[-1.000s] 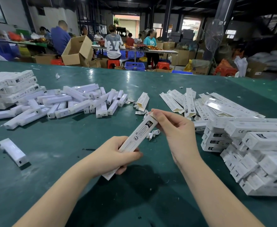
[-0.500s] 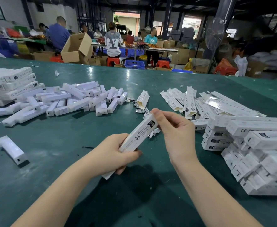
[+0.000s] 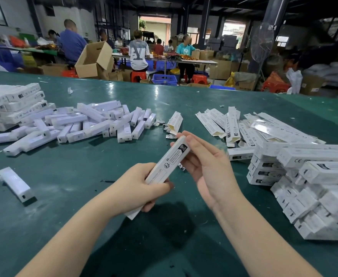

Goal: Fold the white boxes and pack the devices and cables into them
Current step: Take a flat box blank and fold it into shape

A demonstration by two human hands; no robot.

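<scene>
A green table [image 3: 68,206] is carrying heaps of white goods. Stacked boxes [image 3: 10,102] and a spread of loose devices [image 3: 96,122] are lying at the left, with one device [image 3: 16,183] sitting apart nearer the front edge. Flat unfolded boxes [image 3: 232,124] are lying at the middle right, small cables [image 3: 170,135] are lying between the devices and these flat boxes, and packed boxes [image 3: 314,176] are piling up at the right.

Hall: dark steel columns [image 3: 206,21] were noted.
Doorway [image 3: 157,27]: daylight was admitted.
Foreground: green table [image 3: 124,246] was observed.
</scene>
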